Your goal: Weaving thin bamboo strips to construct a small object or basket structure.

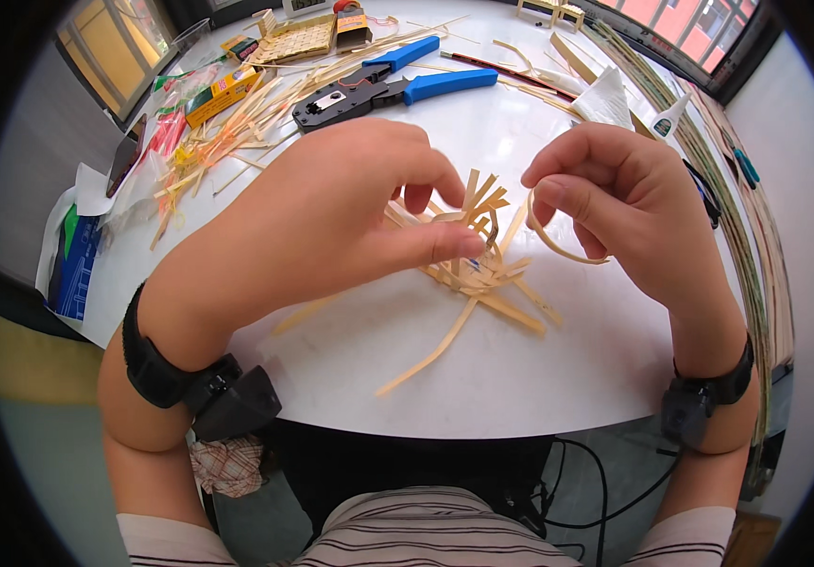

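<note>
A small woven piece of pale bamboo strips (496,300) stands on the white table in front of me, its loose ends splaying up and outward. My left hand (359,194) reaches over it from the left, thumb and fingers closed around its upright strips. On the right, my right hand (619,189) pinches one thin bamboo strip (563,250), which bends in a curve below the fingers towards the woven piece. Where that strip enters the weave is hard to make out. A small metal clip (493,230) shows among the upright ends, beside my left thumb.
Behind my hands lies a crimping tool with blue handles (449,85). Loose bamboo strips (227,151), a yellow box (221,97) and a woven tray (293,42) crowd the far left. White tissue (603,96), a glue bottle (671,115) and long strips (742,246) line the right.
</note>
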A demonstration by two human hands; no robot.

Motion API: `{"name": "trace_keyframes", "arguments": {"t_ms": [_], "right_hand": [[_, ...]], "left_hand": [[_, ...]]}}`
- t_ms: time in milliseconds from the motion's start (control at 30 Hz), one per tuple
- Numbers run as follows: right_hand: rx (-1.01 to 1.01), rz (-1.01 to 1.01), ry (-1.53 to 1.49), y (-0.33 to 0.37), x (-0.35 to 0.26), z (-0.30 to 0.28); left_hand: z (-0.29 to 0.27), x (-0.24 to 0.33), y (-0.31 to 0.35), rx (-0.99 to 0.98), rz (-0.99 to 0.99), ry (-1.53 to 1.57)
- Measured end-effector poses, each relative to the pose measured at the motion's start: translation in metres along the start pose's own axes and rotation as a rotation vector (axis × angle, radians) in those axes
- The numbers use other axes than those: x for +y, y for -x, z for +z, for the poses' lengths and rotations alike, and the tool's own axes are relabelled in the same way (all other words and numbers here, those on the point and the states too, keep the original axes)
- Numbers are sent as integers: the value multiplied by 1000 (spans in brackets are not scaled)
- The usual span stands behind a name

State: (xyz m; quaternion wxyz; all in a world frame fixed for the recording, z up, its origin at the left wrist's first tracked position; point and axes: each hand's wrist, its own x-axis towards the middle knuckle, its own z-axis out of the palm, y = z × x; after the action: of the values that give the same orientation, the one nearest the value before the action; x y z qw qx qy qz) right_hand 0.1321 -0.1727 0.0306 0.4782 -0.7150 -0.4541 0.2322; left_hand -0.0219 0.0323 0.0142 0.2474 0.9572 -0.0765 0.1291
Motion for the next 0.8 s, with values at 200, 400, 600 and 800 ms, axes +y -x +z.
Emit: {"name": "trace_keyframes", "arguments": {"t_ms": [200,400,600,800], "right_hand": [[56,-114,415,4,2,2],[108,-372,611,4,8,8],[105,-624,637,0,13,9],[34,-641,553,3,10,13]], "left_hand": [[5,-2,0,127,3,51],[9,-4,-3,4,-119,179],[9,-1,-3,-18,-168,273],[15,2,-7,-66,-272,422]]}}
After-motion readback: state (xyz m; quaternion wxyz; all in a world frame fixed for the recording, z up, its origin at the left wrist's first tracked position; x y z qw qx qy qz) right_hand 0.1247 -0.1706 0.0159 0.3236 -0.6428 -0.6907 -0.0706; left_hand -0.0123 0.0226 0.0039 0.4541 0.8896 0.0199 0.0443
